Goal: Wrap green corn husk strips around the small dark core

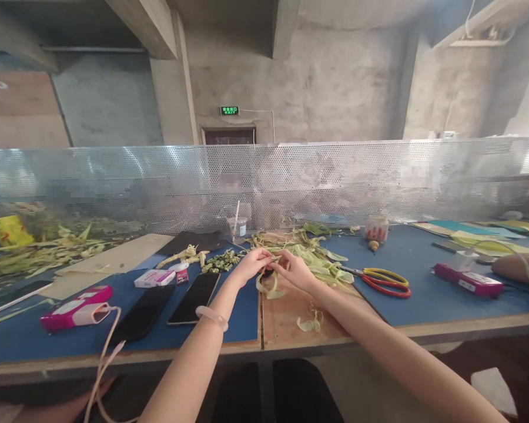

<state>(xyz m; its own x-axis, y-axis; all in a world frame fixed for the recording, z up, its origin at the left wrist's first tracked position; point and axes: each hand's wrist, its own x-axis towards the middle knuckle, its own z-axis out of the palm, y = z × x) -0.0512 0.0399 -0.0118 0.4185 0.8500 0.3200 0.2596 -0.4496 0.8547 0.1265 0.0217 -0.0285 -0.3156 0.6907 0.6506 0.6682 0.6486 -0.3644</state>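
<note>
My left hand (252, 264) and my right hand (292, 270) meet above a brown board (286, 326), fingertips pinched close together. A pale green leaf strip (271, 289) curls down below the fingers and appears to be held between them; its upper end is hidden. Just behind and to the right spreads a heap of pale green leaf strips (330, 270). A small leaf scrap (311, 323) lies on the board nearer me. Left of my left hand is a small pile of folded green pieces (221, 262), with pale twisted pieces (186, 257) beside it.
Red-and-yellow-handled scissors (385, 282) lie to the right, near a jar (376, 228). On the left are phones (196, 299), a small box (154, 278) and a pink power strip (73, 308) with a cable. A plastic cup (237, 228) stands before the perforated metal screen (335, 176). Another person's arm (522, 270) rests at right.
</note>
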